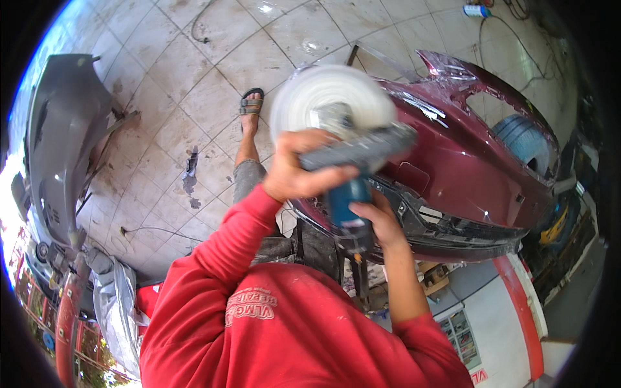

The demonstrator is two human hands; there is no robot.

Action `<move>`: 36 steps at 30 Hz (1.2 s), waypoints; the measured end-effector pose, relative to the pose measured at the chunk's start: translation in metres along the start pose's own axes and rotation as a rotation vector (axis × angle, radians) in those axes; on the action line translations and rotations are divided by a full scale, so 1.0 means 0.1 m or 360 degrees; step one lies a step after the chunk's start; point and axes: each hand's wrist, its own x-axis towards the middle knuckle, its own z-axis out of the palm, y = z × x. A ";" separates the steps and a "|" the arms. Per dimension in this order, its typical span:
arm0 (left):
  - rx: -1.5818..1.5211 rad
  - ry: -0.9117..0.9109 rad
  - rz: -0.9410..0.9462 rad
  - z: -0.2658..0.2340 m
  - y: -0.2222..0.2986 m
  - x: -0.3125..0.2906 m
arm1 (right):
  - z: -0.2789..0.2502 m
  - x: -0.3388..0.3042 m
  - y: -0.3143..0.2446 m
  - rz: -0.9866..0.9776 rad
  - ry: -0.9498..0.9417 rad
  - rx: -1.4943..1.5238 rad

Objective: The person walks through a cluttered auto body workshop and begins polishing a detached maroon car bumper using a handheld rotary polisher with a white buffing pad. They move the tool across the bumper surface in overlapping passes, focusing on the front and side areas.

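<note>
A blue and black power polisher is held up in front of my chest. Its round white buffing pad is smeared by motion. My left hand is closed around the dark grey handle near the polisher's head. Lower down, my right hand grips the blue body. Just right of the pad stands a glossy maroon car bumper, with a large opening at its far end. The pad overlaps the bumper's left end in view; whether they touch, I cannot tell.
A grey car body panel stands at the left. Cables lie on the tiled floor. A blue and white can lies at the far right, and a tyre shows through the bumper's opening. Silver sheeting hangs at lower left.
</note>
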 end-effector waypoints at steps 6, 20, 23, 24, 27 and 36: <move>0.0067 0.0353 -0.0507 -0.57 -0.27 -0.01 | 0.40 0.66 -0.02 0.0167 -0.0330 -0.0028; 0.0174 -0.0537 0.0384 1.50 0.86 0.18 | -0.86 -1.37 0.09 -0.0280 0.0151 0.0404; 0.0194 -0.0525 0.0452 1.97 1.01 0.34 | -1.02 -1.67 0.15 -0.0384 0.0402 0.0527; 0.0258 -0.0560 0.0401 2.05 1.11 0.40 | -1.01 -1.74 0.09 -0.0407 0.0502 0.0585; 0.0228 -0.0527 0.0323 2.01 1.23 0.58 | -1.06 -1.77 -0.17 -0.0331 0.0401 0.0537; 0.0185 -0.0330 0.0513 0.78 0.65 0.30 | -0.55 -0.79 -0.32 -0.0177 0.0003 0.0117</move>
